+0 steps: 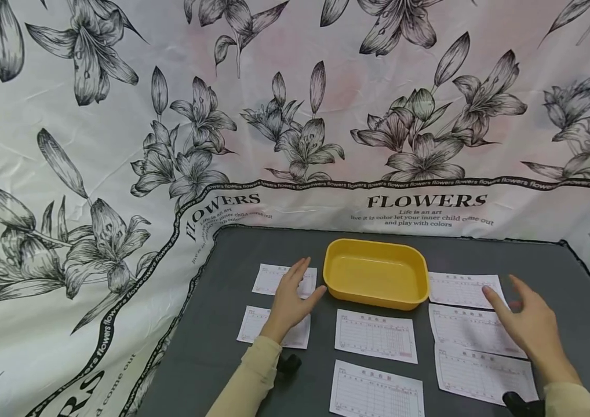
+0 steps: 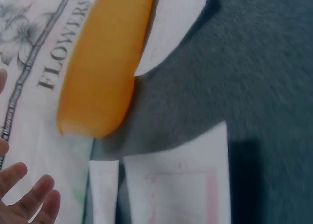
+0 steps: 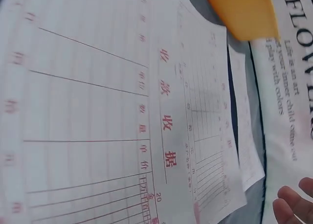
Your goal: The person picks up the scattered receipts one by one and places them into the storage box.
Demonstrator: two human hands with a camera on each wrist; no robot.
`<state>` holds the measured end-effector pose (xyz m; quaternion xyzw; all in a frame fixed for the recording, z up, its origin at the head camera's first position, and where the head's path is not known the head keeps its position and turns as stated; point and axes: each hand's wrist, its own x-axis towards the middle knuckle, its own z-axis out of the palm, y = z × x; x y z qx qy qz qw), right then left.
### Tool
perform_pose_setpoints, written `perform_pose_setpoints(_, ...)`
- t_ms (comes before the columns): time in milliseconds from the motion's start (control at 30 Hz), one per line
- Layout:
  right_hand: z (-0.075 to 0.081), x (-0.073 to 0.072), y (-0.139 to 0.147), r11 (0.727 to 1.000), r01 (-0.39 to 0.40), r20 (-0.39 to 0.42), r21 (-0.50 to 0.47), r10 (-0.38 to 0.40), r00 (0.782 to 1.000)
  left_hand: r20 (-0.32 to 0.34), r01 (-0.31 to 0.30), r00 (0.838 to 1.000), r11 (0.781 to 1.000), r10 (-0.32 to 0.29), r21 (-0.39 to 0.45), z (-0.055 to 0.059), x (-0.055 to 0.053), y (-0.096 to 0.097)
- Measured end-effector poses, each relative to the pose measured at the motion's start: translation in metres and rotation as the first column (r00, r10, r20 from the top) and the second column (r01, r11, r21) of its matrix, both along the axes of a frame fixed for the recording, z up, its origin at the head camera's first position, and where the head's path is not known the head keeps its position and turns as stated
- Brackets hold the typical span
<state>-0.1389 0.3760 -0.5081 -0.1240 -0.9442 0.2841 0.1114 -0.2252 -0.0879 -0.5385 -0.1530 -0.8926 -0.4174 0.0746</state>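
My left hand (image 1: pixel 291 308) hovers over two receipt slips on the left, its fingers straight and nothing in them. The upper left slip (image 1: pixel 269 279) and the lower left slip (image 1: pixel 250 325) are partly covered by it in the head view. My right hand (image 1: pixel 530 324) is held over the right column of slips, fingers spread and holding nothing. That column has a top slip (image 1: pixel 456 288), a middle slip (image 1: pixel 467 327) and a bottom slip (image 1: pixel 483 373), their edges close together or overlapping. Red printed lines and characters show on the bottom slip (image 3: pixel 93 106) in the right wrist view.
A yellow plastic basin (image 1: pixel 375 272) stands at the back between the hands. Two more slips lie in front of it, one upper (image 1: pixel 375 336) and one lower (image 1: pixel 377 389). The dark grey tabletop (image 1: pixel 196 359) meets a white flower-printed cloth (image 1: pixel 305 208) behind.
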Motion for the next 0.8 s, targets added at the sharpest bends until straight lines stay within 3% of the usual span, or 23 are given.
perform_pose_setpoints(133, -0.007, -0.009, 0.016, 0.996, 0.058, 0.083, -0.067, -0.053, 0.995, 0.010, 0.021, 1.000, 0.999, -0.021, 0.032, -0.010, -0.009, 0.010)
perform_pose_setpoints(233, -0.011, -0.016, 0.023, 0.982, 0.125, 0.172, -0.142, -0.100, 0.980, 0.024, 0.044, 0.999, 0.998, -0.045, 0.041, -0.015, -0.014, 0.017)
perform_pose_setpoints(400, -0.014, -0.027, 0.033, 0.894, 0.219, 0.198, -0.392, -0.151, 0.969, 0.055, 0.103, 0.993, 0.992, -0.107, 0.075, -0.016, -0.022, 0.026)
perform_pose_setpoints(500, -0.019, -0.034, 0.037, 0.849, 0.239, 0.184, -0.472, -0.171, 0.968, 0.077, 0.121, 0.989, 0.991, -0.126, 0.063, -0.015, -0.027, 0.032)
perform_pose_setpoints(667, -0.030, -0.046, 0.041, 0.845, 0.286, 0.263, -0.451, -0.181, 0.948, 0.123, 0.118, 0.985, 0.993, -0.118, 0.005, -0.017, -0.031, 0.041)
perform_pose_setpoints(800, -0.034, -0.051, 0.041, 0.896, 0.254, 0.290, -0.365, -0.150, 0.945, 0.143, 0.122, 0.983, 0.991, -0.114, -0.050, -0.020, -0.030, 0.044)
